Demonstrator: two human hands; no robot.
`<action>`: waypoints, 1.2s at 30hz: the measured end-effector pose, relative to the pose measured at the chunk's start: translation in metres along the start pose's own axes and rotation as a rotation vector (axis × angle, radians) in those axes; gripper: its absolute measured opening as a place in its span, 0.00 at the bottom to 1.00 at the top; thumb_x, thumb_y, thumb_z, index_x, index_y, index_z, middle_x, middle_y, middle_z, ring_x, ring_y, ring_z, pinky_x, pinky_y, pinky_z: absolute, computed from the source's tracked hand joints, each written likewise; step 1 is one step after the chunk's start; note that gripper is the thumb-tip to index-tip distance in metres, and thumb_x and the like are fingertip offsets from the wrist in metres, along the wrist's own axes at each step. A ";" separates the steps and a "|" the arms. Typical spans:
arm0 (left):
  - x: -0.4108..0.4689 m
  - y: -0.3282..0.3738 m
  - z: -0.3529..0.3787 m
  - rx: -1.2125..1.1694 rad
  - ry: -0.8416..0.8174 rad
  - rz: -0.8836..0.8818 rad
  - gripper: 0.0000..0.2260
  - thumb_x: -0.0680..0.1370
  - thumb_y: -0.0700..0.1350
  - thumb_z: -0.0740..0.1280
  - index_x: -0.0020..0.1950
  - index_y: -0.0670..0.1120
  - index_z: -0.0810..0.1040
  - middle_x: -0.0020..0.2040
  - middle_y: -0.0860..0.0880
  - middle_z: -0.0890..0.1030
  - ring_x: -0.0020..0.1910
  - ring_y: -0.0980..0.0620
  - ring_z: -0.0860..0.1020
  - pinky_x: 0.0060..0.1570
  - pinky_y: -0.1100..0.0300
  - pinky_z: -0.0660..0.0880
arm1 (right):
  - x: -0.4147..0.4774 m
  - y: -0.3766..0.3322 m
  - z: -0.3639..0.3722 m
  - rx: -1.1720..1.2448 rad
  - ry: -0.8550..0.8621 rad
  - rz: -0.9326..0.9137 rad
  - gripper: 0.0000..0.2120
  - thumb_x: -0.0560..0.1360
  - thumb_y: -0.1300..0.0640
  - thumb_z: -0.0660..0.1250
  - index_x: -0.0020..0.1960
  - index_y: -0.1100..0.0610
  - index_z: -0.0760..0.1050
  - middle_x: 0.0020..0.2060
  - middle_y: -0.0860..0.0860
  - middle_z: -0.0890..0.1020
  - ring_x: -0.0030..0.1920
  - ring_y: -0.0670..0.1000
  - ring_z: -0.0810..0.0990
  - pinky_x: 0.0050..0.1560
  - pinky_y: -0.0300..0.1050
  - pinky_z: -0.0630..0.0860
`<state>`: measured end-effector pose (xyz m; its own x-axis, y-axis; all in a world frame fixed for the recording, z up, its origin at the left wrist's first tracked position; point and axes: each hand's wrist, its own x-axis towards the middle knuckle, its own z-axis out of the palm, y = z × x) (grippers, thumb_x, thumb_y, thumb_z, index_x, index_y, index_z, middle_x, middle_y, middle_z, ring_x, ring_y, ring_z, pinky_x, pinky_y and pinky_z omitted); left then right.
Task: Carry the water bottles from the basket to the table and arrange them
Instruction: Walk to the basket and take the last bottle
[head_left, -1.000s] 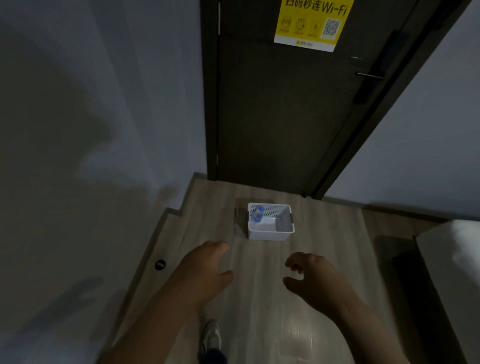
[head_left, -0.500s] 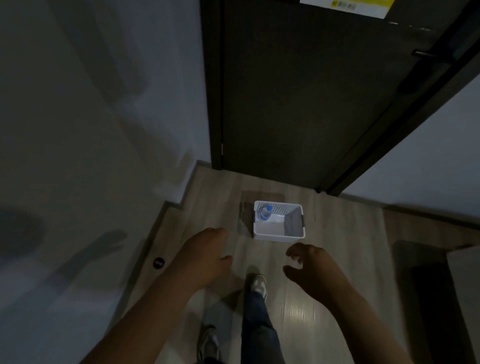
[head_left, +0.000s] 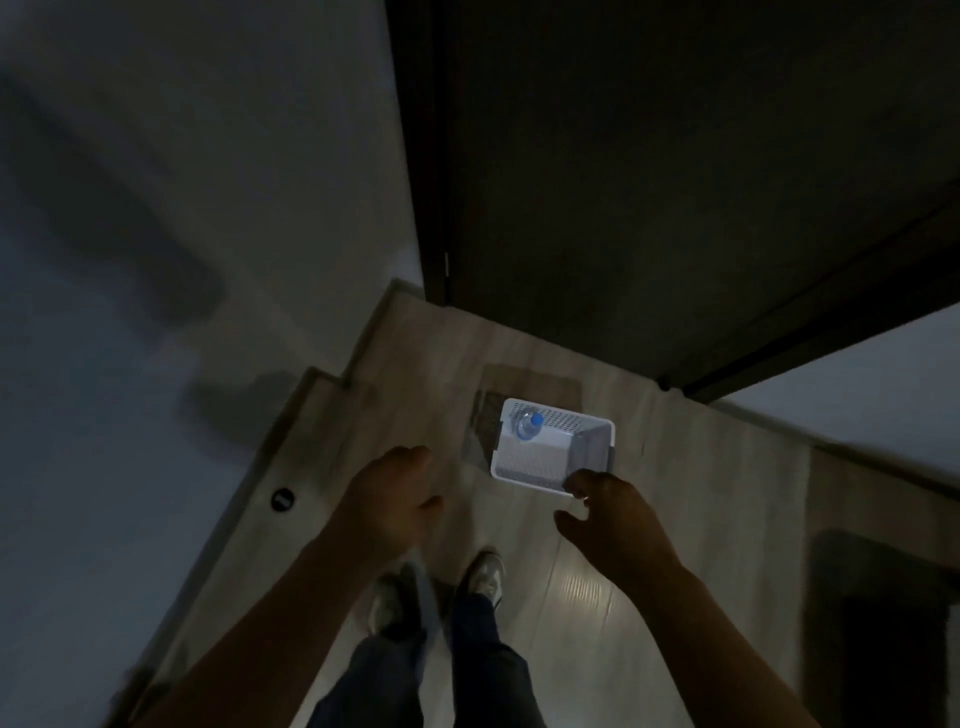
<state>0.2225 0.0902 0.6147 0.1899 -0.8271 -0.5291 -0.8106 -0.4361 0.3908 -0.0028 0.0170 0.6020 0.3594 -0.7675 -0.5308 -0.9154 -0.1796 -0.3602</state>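
One water bottle with a blue cap stands in the far left corner of the white basket, which sits on the wood floor just in front of a dark door; the table is not in view. Both grips hang low in front of the body. The left grip is to the left of the basket, fingers loosely curled round nothing. The right grip is likewise empty, fingers loosely bent, and it overlaps the basket's near right corner in the view, though I cannot tell whether it touches the rim. The step in hand looks like the reach for the bottle, with nothing picked up yet. The next move likely calls for bending lower, bringing one grip over the near rim, closing it round the bottle's body below the cap, and lifting straight up clear of the basket wall. Room is open on the basket's near side and to its right. The wall and its stepped skirting close in on the left, the door stands close behind, and the person's shoes are near the basket.
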 end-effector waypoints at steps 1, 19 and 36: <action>0.013 -0.001 0.006 -0.010 0.018 0.000 0.20 0.77 0.49 0.64 0.65 0.40 0.71 0.60 0.41 0.76 0.59 0.44 0.76 0.57 0.55 0.71 | 0.015 0.005 0.002 0.005 -0.011 0.001 0.19 0.75 0.52 0.68 0.63 0.55 0.72 0.60 0.52 0.78 0.58 0.49 0.78 0.58 0.43 0.76; 0.269 -0.104 0.177 0.043 -0.187 -0.058 0.27 0.79 0.52 0.61 0.75 0.46 0.58 0.71 0.46 0.66 0.68 0.48 0.68 0.68 0.57 0.65 | 0.287 0.101 0.164 0.016 -0.053 0.160 0.21 0.74 0.53 0.69 0.65 0.56 0.71 0.60 0.54 0.78 0.60 0.51 0.76 0.63 0.48 0.73; 0.453 -0.155 0.351 0.078 -0.197 0.059 0.20 0.76 0.50 0.65 0.66 0.45 0.68 0.61 0.45 0.74 0.59 0.48 0.74 0.53 0.58 0.69 | 0.465 0.211 0.301 -0.020 0.044 0.234 0.24 0.73 0.55 0.70 0.66 0.60 0.67 0.57 0.60 0.78 0.56 0.58 0.77 0.56 0.51 0.74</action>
<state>0.2395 -0.0927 0.0501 0.0353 -0.7618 -0.6469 -0.8592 -0.3537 0.3697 0.0262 -0.1928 0.0487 0.1295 -0.8155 -0.5641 -0.9765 -0.0059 -0.2156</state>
